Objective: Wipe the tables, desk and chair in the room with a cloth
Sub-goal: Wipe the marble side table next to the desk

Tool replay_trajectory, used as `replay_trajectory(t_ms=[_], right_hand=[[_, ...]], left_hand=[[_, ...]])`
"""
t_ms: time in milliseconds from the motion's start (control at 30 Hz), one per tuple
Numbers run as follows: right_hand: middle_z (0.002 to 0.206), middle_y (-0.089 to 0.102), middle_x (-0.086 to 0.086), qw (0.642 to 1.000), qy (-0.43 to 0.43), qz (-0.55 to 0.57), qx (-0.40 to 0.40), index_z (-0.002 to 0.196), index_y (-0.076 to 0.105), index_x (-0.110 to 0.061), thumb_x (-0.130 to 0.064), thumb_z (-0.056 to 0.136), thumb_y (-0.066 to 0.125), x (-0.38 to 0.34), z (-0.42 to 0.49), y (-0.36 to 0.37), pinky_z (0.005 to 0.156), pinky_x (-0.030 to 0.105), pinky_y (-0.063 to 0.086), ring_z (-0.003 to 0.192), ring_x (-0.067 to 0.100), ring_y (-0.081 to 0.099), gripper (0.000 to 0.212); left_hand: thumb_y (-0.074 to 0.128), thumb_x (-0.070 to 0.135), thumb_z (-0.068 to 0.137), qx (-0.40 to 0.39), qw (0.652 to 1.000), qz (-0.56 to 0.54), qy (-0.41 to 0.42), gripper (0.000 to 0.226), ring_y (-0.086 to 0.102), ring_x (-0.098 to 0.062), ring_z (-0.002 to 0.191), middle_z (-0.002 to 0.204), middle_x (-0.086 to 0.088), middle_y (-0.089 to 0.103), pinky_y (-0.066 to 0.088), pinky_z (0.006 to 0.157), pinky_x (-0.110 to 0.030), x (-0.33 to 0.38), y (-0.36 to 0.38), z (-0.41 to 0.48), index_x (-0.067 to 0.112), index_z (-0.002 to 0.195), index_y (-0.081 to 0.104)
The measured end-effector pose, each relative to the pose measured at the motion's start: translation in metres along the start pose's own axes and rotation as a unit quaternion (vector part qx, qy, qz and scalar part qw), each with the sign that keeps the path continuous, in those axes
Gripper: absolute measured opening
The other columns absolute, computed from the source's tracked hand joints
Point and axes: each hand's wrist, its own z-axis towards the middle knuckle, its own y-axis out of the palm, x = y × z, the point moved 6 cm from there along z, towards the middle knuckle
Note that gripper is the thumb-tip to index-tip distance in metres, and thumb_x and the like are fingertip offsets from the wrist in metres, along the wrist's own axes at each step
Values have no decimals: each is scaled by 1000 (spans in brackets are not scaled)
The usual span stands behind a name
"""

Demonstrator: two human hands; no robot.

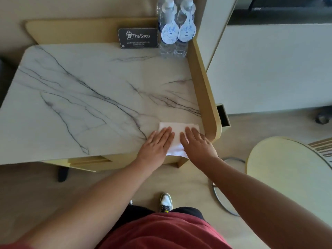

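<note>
Both flat — left hand [158, 141], right hand [198, 144] — pressing cloth [177, 135].

left hand [157, 143] flat, right hand [196, 145] seemingly flat

two water bottles [173, 29], dark shop card [138, 38]

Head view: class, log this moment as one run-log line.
stage: wiping marble table | left hand: flat on white cloth | right hand: flat on cloth | position: near right corner
</note>
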Motion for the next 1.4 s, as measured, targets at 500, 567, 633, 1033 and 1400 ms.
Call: replay_trajectory(t_ms=[500,567,633,1033,1400], right_hand=[[153,47,23,980,-179,-24,87,148,51,-5,-34,73,86,-134,66,-18,111,48,45,139,37,50,88],[156,42,22,974,-198,-45,104,150,46,-3,-37,83,74,-149,70,-21,112,48,44,142,36,46,80],[159,37,21,969,-215,-48,109,153,41,0,-37,88,69,-171,79,-24,114,50,42,145,37,42,79],[164,20,27,969,-224,-72,80,158,23,4,-40,94,63,-281,115,-35,120,58,29,151,45,23,87],[163,23,29,971,-208,-65,93,156,27,5,-47,92,60,-366,140,-52,118,61,32,150,47,24,89]], left_hand=[[23,11,92,-12,993,-17,-114,63,41,-23,145,158,-8,41,40,113,-49,-104,-8,-109,8,151,44],[25,10,92,-16,992,-26,-124,61,41,-23,144,158,-8,41,42,112,-50,-116,-7,-121,7,150,45],[28,9,93,-15,990,-35,-133,60,42,-23,144,158,-8,42,42,111,-51,-134,-5,-137,7,150,45],[33,2,92,-3,993,-69,-92,66,26,-22,152,165,-7,25,28,120,-53,-234,1,-212,11,157,31],[46,7,94,-41,996,-58,-50,79,4,-19,156,170,-3,2,16,122,-58,-314,10,-267,14,162,6]])
